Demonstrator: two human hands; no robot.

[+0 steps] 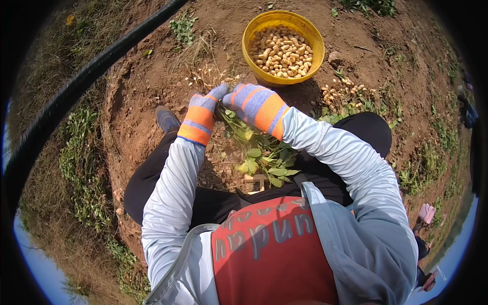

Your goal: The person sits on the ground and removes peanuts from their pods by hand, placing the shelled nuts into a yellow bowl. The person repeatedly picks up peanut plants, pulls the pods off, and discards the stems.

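A peanut plant is held in front of me, its green leaves (253, 153) hanging towards my lap. Its pale roots and thin stalks (206, 78) stick out beyond my hands. My left hand (204, 112), in a grey and orange knit glove, is closed around the stems. Against it, my right hand (257, 106) in a matching glove is curled on the same plant near the roots; its fingertips are partly hidden. Just beyond the right hand stands a yellow bucket (320, 57) holding many peanuts in their shells (282, 51).
Right of the bucket, pulled peanut plants with pods (343, 92) lie on the bare soil (366, 42). A small wooden stool (256, 178) shows partly between my legs. Dry grass and green plants (82, 167) border the left side. A black cable (95, 72) crosses the upper left.
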